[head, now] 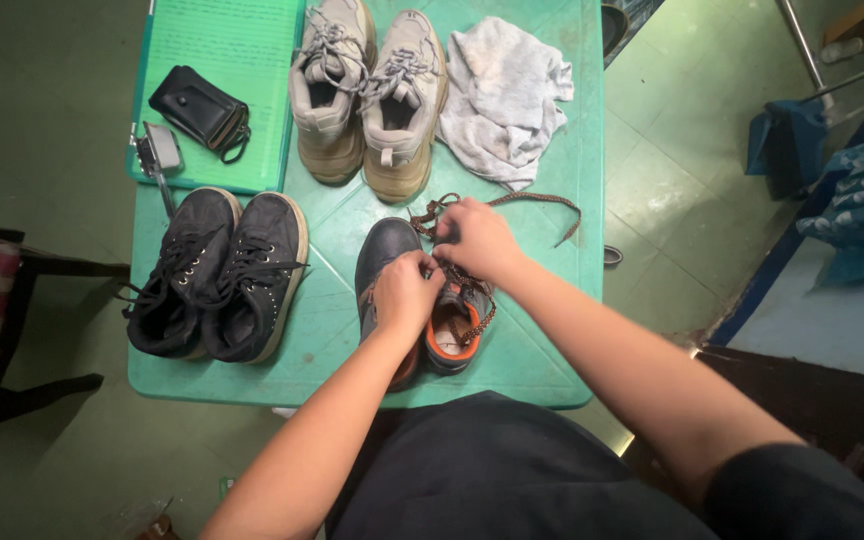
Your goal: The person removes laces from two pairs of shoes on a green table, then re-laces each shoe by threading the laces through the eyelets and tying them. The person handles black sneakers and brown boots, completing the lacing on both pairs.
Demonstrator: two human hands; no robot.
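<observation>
A dark boot (389, 252) with an orange-lined collar stands on the green plastic table (332, 330) right in front of me. My left hand (404, 292) rests on its top and pinches the brown patterned lace (537, 201). My right hand (476, 240) grips the same lace just above the boot's tongue. Loose ends of the lace trail away to the right across the table.
A pair of black sneakers (214, 275) sits at the left, a pair of beige sneakers (367, 95) at the back. A crumpled grey cloth (504, 98) lies back right. A green board (232, 60) carries a black pouch (199, 108) and a small metal device (159, 150).
</observation>
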